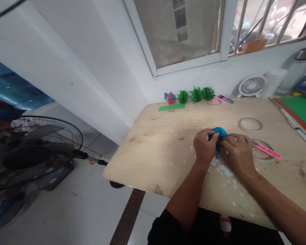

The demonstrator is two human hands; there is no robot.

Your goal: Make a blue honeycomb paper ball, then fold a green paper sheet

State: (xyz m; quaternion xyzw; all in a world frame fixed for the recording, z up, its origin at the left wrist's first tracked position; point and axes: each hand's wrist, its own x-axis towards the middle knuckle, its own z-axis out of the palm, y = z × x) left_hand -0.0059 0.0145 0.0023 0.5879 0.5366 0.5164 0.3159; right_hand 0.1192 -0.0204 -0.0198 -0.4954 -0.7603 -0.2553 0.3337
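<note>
A blue folded-paper piece (pixel 220 132) is held just above the wooden table (pixel 148 149). My left hand (pixel 205 143) grips it from the left, thumb and fingers pinched on its edge. From the other side my right hand (pixel 236 151) pinches the same piece, its fingers partly covering it. White paper scraps (pixel 223 168) lie scattered under and in front of my hands. A pink-handled cutting tool (pixel 267 150) rests across a tape ring to the right of my right hand; its tip is hidden behind the fingers.
Along the back edge stand a pink-and-blue paper figure (pixel 171 98) and several green ones (pixel 196 94), with a green paper strip (pixel 171 107) before them. A ring (pixel 250 125) lies right of centre. A small white fan (pixel 252 85) and coloured sheets (pixel 299 110) are at the right.
</note>
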